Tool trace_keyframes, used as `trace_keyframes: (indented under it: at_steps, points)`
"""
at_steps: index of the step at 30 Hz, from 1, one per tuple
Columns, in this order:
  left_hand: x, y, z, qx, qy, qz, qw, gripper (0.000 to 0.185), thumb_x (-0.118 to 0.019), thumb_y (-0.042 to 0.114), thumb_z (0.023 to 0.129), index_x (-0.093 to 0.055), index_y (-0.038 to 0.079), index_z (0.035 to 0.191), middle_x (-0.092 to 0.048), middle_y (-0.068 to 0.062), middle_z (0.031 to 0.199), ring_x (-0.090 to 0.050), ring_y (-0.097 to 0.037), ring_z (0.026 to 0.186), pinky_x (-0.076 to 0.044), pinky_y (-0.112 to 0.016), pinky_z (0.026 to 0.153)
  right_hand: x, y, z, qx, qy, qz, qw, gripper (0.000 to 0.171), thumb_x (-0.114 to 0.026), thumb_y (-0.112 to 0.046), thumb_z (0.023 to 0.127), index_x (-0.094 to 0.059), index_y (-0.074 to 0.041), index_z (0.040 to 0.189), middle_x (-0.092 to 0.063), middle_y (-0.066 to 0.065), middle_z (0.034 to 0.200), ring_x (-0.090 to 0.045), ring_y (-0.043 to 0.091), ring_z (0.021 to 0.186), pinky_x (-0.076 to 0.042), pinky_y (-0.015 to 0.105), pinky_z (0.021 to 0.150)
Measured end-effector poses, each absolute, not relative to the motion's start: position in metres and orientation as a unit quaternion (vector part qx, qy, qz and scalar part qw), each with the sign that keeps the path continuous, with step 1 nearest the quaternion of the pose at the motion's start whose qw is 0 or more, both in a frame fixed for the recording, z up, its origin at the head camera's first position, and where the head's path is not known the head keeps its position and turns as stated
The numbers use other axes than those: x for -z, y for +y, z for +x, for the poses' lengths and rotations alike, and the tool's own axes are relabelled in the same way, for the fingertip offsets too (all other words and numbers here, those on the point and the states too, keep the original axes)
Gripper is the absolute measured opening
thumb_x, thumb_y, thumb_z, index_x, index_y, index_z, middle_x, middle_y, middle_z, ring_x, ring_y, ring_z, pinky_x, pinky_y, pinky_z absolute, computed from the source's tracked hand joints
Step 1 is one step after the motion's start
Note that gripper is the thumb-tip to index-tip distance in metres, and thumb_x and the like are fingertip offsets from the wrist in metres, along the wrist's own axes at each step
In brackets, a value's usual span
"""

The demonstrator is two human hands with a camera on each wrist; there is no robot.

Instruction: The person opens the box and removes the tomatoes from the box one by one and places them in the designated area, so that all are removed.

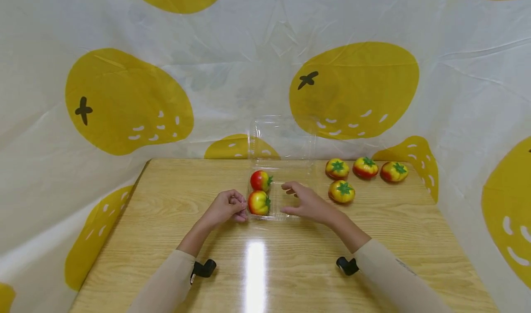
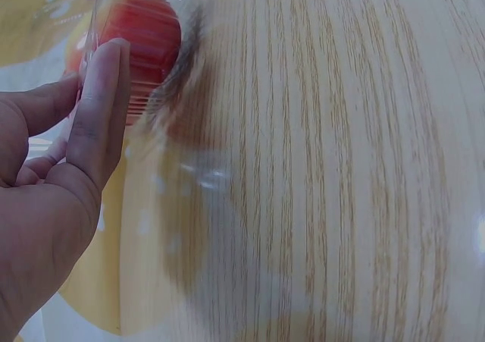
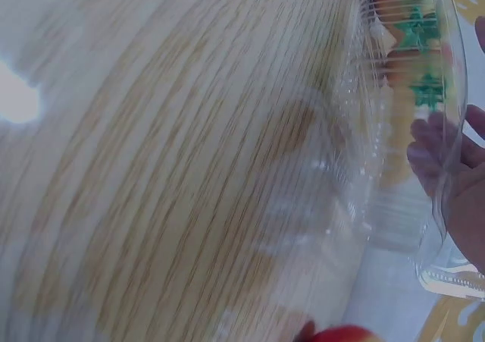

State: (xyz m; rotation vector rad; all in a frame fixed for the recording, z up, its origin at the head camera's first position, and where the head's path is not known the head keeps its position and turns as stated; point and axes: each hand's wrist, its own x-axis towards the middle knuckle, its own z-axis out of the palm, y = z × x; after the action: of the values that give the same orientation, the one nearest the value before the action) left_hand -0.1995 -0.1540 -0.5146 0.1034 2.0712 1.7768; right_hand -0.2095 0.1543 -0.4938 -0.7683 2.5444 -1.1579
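A transparent plastic clamshell box [image 1: 286,216] stands on the table with its lid [image 1: 282,138] raised at the back. Two red-and-yellow, tomato-like fruits with green leafy caps sit along its left side, a rear one [image 1: 260,180] and a front one [image 1: 259,203]. With thumb and fingers my left hand [image 1: 226,207] pinches the box's left rim beside the front fruit; the plastic edge shows between them in the left wrist view. My right hand [image 1: 304,202] is over the right part of the box, thumb and fingers spread apart, holding nothing.
Several more of these fruits lie right of the box: one nearer the front [image 1: 342,191], others in a row behind, such as the rightmost fruit [image 1: 394,171]. A fruit-printed curtain [image 1: 232,87] surrounds the wooden table [image 1: 174,184] at back and sides.
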Motion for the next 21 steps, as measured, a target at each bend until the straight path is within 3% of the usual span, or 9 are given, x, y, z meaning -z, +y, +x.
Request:
trace_keyframes:
  at_steps: [9,13,21]
  points:
    - [0.516,-0.155,-0.200,-0.637,0.741,0.049,0.205,0.013,-0.063,-0.002,0.100,-0.054,-0.008,0.107,-0.067,-0.012,0.079,-0.073,-0.021,0.070,-0.067,-0.042,0.070,0.500,0.133,-0.216,0.413,0.848,-0.297,0.148,0.071,-0.080,-0.031,0.093,-0.047,-0.005,0.150,-0.055,0.021,0.149,-0.059,0.038,0.132,-0.053,0.053,0.109]
    - [0.516,-0.156,-0.200,-0.639,0.740,0.050,0.207,0.014,-0.064,-0.001,0.100,-0.054,-0.008,0.108,-0.068,-0.013,0.079,-0.074,-0.023,0.071,-0.067,-0.041,0.069,0.504,0.125,-0.219,0.416,0.839,-0.318,0.147,0.066,-0.080,-0.031,0.092,-0.051,-0.013,0.149,-0.056,0.014,0.150,-0.061,0.035,0.131,-0.053,0.050,0.110]
    - [0.518,-0.156,-0.201,-0.636,0.741,0.053,0.208,0.014,-0.064,-0.001,0.100,-0.054,-0.008,0.109,-0.068,-0.013,0.080,-0.074,-0.022,0.072,-0.067,-0.045,0.073,0.508,0.116,-0.222,0.410,0.837,-0.329,0.152,0.067,-0.079,-0.033,0.093,-0.050,-0.016,0.152,-0.057,0.007,0.150,-0.061,0.031,0.129,-0.053,0.049,0.110]
